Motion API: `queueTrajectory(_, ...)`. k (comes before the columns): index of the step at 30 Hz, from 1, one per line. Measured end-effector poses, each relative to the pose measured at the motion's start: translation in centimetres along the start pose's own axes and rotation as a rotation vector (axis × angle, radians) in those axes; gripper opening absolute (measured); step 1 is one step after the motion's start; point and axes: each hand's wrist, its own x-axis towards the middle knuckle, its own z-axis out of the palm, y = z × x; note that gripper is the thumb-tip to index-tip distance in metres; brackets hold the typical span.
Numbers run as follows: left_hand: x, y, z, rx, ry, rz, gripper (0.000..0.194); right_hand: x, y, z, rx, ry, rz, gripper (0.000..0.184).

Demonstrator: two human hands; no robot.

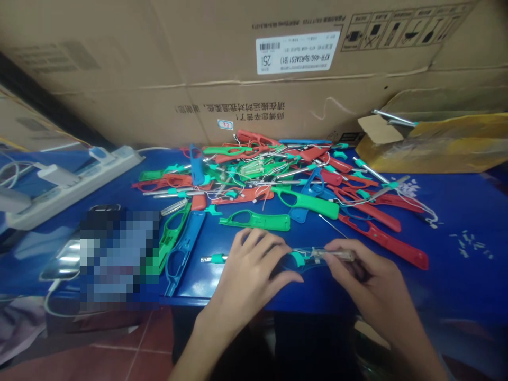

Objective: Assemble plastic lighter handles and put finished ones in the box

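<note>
Right of lower centre in the frame is a blue shell (309, 266), its clear insert (344, 255) pinched between the right hand's (367, 267) thumb and fingers, the left hand's (254, 270) fingers parted over its left end, below a mid-frame heap of coloured shells (309, 205).

Left hand (254, 264) and right hand (367, 270), bare, with uncovered forearms (210, 336) and slender fingers (260, 239); dark clothing (313, 344) (its details lost in shadow) shows between the forearms.
</note>
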Motion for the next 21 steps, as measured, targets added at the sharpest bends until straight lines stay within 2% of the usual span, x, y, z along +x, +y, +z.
queueTrajectory(6, -0.1, 0.0, 0.0, -0.011, 0.013, 0.008, 0.033, 0.4, 0.7, -0.5, -0.052, -0.053, -0.026, 0.021)
queueTrajectory(11, -0.2, 0.0, 0.0, -0.037, -0.027, -0.019, 0.034, 1.5, 2.1, -1.7, -0.121, -0.089, -0.253, 0.015)
queueTrajectory(14, -0.2, -0.1, 0.1, -0.057, -0.080, -0.045, 0.035, 1.6, 2.9, -2.1, -0.158, -0.116, -0.302, 0.013)
queueTrajectory(21, 0.1, 0.0, 0.0, -0.094, -0.109, -0.084, 0.033, 1.7, 4.2, -2.1, -0.393, -0.041, -0.496, 0.022)
